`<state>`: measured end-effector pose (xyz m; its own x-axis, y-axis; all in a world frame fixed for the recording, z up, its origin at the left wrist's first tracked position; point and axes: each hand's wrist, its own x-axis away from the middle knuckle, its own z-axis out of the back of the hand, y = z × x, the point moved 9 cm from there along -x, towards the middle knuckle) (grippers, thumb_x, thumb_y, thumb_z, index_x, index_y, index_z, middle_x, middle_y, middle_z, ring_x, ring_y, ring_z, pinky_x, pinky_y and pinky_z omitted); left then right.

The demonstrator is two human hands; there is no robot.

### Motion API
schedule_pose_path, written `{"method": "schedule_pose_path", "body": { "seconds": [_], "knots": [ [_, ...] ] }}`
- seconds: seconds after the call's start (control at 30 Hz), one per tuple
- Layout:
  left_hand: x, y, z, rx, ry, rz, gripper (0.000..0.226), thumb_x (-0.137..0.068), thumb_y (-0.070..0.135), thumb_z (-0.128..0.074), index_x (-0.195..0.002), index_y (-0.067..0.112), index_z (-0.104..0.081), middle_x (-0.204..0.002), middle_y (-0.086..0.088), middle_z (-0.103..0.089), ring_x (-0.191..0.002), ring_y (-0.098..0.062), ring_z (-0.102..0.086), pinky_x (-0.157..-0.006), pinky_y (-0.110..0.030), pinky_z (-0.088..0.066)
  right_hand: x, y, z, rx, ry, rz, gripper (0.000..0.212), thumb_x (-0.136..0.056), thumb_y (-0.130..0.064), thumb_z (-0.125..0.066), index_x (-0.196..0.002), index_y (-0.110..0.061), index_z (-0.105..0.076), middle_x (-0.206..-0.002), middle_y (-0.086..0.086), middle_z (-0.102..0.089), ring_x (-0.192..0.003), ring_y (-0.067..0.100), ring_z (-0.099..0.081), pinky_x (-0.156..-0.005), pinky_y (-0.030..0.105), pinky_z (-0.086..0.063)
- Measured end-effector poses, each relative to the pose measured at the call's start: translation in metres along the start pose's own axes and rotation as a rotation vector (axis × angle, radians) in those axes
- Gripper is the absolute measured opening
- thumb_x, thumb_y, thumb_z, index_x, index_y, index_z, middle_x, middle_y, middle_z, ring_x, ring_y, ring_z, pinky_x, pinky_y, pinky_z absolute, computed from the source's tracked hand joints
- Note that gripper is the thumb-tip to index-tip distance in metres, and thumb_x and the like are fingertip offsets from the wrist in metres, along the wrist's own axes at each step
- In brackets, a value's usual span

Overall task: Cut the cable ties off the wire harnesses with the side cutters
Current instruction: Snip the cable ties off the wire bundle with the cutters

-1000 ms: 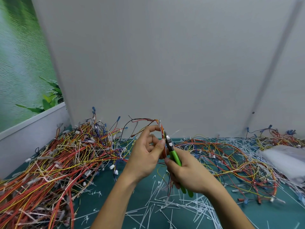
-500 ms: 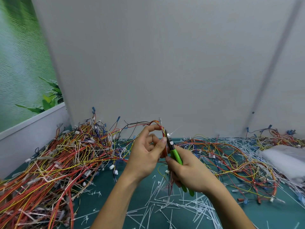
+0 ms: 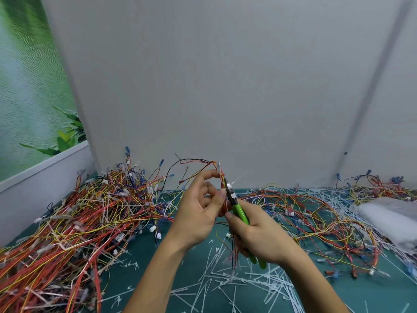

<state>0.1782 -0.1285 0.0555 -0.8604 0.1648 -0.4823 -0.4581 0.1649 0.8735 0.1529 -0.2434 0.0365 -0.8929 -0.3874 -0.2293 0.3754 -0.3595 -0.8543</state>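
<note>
1. Change since the earlier frames: I see almost none. Both hands stay raised over the mat. The cutter nose has crept slightly upward along the bundle, and the grip of each hand is unchanged.

2. Foreground: cut cable ties (image 3: 225, 288) lie scattered on the teal mat (image 3: 119, 283) between and below my two forearms.

3. Right hand (image 3: 259, 236): the fingers are curled round the green handles of the side cutters (image 3: 239, 211). The nose points up and to the left. I cannot tell whether the blades are closed.

4. Left hand (image 3: 196, 213): thumb and index finger pinch the wire harness (image 3: 222, 177), holding it upright above the mat.

5. Relation: the cutter nose lies against the harness, just right of the left thumb tip and below the index fingertip. A white cable tie (image 3: 218, 166) stands on the bundle just above that fingertip.

6. Beyond the hands: a large harness pile (image 3: 79, 222) lies to the left and a looser harness tangle (image 3: 327, 222) to the right, beside a white bag (image 3: 388, 213).

7. Background: a grey wall panel (image 3: 225, 86) and, on the left, a green mural (image 3: 27, 86).
</note>
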Motion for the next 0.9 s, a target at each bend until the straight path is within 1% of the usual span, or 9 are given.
{"method": "schedule_pose_path", "body": {
  "seconds": [0.13, 0.2, 0.27, 0.3, 0.4, 0.5, 0.6, 0.73, 0.9],
  "knots": [
    [0.0001, 0.0009, -0.0005, -0.012, -0.011, -0.005, 0.034, -0.100, 0.010, -0.060, -0.118, 0.039, -0.060, -0.082, -0.011, -0.056, -0.060, -0.009, -0.062, -0.056, -0.015, -0.048, 0.0008, 0.0008, -0.0021, -0.044, -0.018, -0.017, 0.030, -0.107, -0.023, -0.049, -0.081, -0.035, -0.052, -0.059, -0.011, -0.048, -0.047, 0.020, -0.049, -0.046, 0.034, -0.048],
    [-0.0003, -0.0005, 0.0003, -0.032, -0.008, -0.001, 0.034, -0.100, 0.013, -0.061, -0.118, 0.042, -0.060, -0.086, -0.018, -0.056, -0.069, -0.015, -0.066, -0.065, -0.025, -0.054, 0.0010, -0.0010, -0.0030, -0.025, -0.020, -0.003, 0.026, -0.106, -0.026, -0.052, -0.082, -0.036, -0.052, -0.062, -0.009, -0.051, -0.050, 0.020, -0.055, -0.049, 0.038, -0.052],
    [-0.0006, -0.0015, 0.0012, -0.052, -0.006, 0.002, 0.035, -0.100, 0.015, -0.062, -0.118, 0.043, -0.059, -0.086, -0.016, -0.057, -0.074, -0.020, -0.066, -0.072, -0.036, -0.056, 0.0007, -0.0010, -0.0040, 0.004, -0.024, 0.004, 0.021, -0.105, -0.029, -0.055, -0.085, -0.033, -0.052, -0.065, -0.004, -0.056, -0.055, 0.019, -0.062, -0.054, 0.041, -0.056],
    [-0.0008, -0.0018, 0.0016, -0.056, -0.004, 0.003, 0.035, -0.100, 0.014, -0.062, -0.118, 0.043, -0.059, -0.085, -0.014, -0.057, -0.073, -0.019, -0.065, -0.071, -0.035, -0.057, 0.0004, -0.0008, -0.0037, 0.024, -0.019, 0.010, 0.020, -0.105, -0.029, -0.055, -0.085, -0.032, -0.051, -0.064, -0.005, -0.057, -0.055, 0.018, -0.062, -0.055, 0.041, -0.055],
    [-0.0011, -0.0018, 0.0028, -0.032, 0.002, 0.012, 0.034, -0.100, 0.009, -0.061, -0.120, 0.037, -0.059, -0.079, -0.006, -0.058, -0.064, -0.011, -0.063, -0.056, -0.017, -0.049, -0.0009, -0.0011, -0.0020, 0.059, 0.005, 0.026, 0.027, -0.107, -0.024, -0.050, -0.084, -0.036, -0.051, -0.060, -0.011, -0.053, -0.052, 0.014, -0.051, -0.056, 0.040, -0.050],
    [-0.0008, -0.0019, 0.0011, -0.001, -0.008, 0.025, 0.032, -0.100, 0.007, -0.061, -0.125, 0.026, -0.056, -0.077, -0.006, -0.057, -0.059, -0.008, -0.061, -0.053, -0.013, -0.045, -0.0002, -0.0020, -0.0023, 0.030, -0.013, 0.010, 0.039, -0.108, -0.021, -0.048, -0.078, -0.045, -0.052, -0.058, -0.013, -0.050, -0.051, 0.014, -0.046, -0.054, 0.040, -0.047],
    [-0.0007, -0.0013, 0.0014, -0.016, -0.001, 0.026, 0.032, -0.099, 0.009, -0.061, -0.125, 0.027, -0.056, -0.079, -0.011, -0.058, -0.060, -0.011, -0.059, -0.054, -0.016, -0.045, 0.0016, -0.0042, -0.0021, 0.014, -0.015, 0.002, 0.035, -0.107, -0.021, -0.050, -0.079, -0.042, -0.053, -0.059, -0.010, -0.052, -0.049, 0.018, -0.053, -0.050, 0.039, -0.051],
    [-0.0012, -0.0034, 0.0025, -0.022, 0.003, 0.033, 0.031, -0.098, 0.014, -0.064, -0.123, 0.032, -0.059, -0.083, -0.013, -0.060, -0.073, -0.023, -0.062, -0.069, -0.036, -0.054, 0.0010, -0.0037, -0.0032, 0.030, -0.020, 0.009, 0.013, -0.104, -0.027, -0.056, -0.092, -0.028, -0.053, -0.067, 0.007, -0.062, -0.056, 0.022, -0.064, -0.053, 0.037, -0.055],
    [-0.0004, -0.0023, 0.0012, 0.036, 0.002, 0.039, 0.028, -0.098, 0.008, -0.062, -0.122, 0.023, -0.059, -0.077, -0.006, -0.061, -0.064, -0.010, -0.064, -0.054, -0.014, -0.047, -0.0017, -0.0022, -0.0001, 0.085, 0.022, 0.046, 0.029, -0.107, -0.018, -0.050, -0.088, -0.039, -0.054, -0.060, -0.010, -0.054, -0.053, 0.013, -0.049, -0.057, 0.039, -0.048]
  ]
}}
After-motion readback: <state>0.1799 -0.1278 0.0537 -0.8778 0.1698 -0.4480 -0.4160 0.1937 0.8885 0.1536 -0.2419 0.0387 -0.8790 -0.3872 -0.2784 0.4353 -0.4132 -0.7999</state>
